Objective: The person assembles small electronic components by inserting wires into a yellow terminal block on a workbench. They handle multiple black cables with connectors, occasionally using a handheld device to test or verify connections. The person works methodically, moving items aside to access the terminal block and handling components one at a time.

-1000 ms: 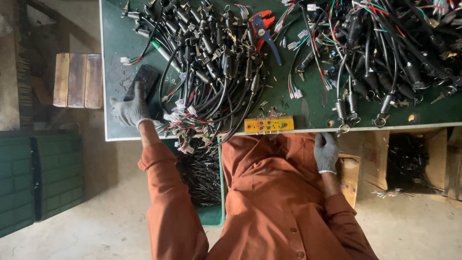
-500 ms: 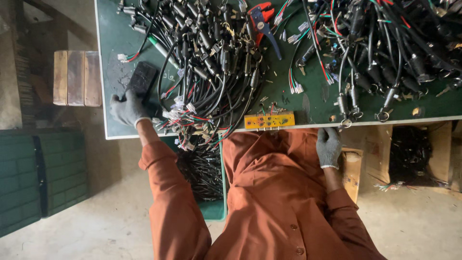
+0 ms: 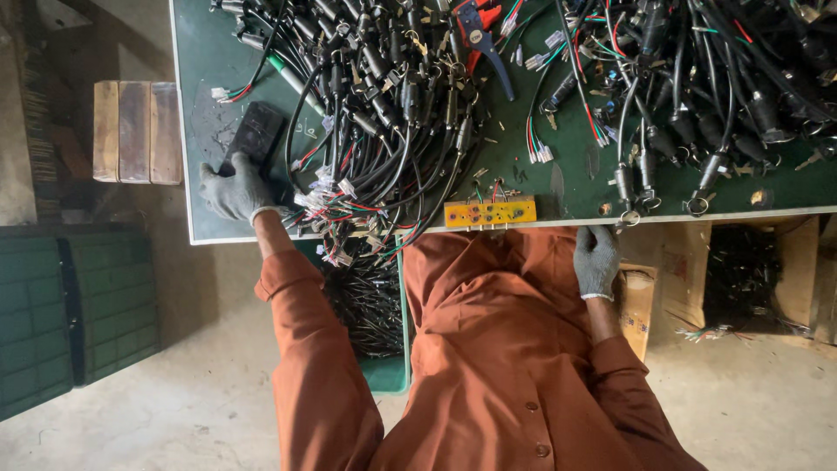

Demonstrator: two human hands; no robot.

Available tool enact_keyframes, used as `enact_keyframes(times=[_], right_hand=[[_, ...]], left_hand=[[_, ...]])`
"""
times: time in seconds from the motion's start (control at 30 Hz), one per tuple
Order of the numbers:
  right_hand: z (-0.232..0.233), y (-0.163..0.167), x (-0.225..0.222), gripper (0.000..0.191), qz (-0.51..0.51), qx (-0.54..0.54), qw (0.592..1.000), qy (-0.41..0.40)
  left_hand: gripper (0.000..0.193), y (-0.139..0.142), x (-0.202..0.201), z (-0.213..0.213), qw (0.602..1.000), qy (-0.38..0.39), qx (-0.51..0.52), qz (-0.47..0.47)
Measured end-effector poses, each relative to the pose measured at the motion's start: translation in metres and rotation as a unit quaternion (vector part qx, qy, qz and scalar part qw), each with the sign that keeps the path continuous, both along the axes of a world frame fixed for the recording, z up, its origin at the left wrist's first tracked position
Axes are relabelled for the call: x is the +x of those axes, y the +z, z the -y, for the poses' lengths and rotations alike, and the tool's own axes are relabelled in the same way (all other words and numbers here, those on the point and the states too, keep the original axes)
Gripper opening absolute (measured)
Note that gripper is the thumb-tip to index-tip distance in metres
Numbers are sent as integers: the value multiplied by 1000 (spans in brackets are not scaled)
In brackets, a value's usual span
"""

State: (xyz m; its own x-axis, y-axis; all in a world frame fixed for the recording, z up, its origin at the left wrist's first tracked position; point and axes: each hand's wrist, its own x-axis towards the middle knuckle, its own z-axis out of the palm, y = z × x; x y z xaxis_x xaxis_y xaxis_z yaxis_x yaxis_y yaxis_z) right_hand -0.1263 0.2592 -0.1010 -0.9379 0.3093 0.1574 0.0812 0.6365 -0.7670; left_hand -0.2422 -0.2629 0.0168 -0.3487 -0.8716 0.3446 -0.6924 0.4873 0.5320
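My left hand (image 3: 231,187), in a grey glove, lies on the near end of a flat black device (image 3: 255,133) at the left corner of the green table (image 3: 205,78), fingers wrapped over it. Just right of it sprawls a heap of black cables (image 3: 392,113) with coloured wire ends. My right hand (image 3: 597,260), also gloved, rests flat against the table's front edge and holds nothing. A yellow connector strip (image 3: 490,213) sits on the edge between my hands. My orange shirt fills the bottom of the view.
A second cable heap (image 3: 697,78) covers the table's right half. Red-handled pliers (image 3: 478,22) lie at the top centre. A green bin of cable ends (image 3: 370,301) stands under the table, with cardboard boxes (image 3: 750,270) to the right, a wooden block (image 3: 135,131) and green crates (image 3: 78,305) to the left.
The view has shifted slightly towards the table. My left hand stays on the black device and my right hand stays at the table's edge.
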Motion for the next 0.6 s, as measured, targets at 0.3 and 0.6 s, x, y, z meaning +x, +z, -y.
enact_keyframes(times=[0.3, 0.6], right_hand=[[-4, -11, 4, 20, 0, -13, 1000, -1], [-13, -20, 6, 18, -10, -23, 1000, 5]], left_hand=[[85, 13, -4, -3, 992, 37, 114, -32], [66, -2, -5, -3, 998, 55, 28, 3]])
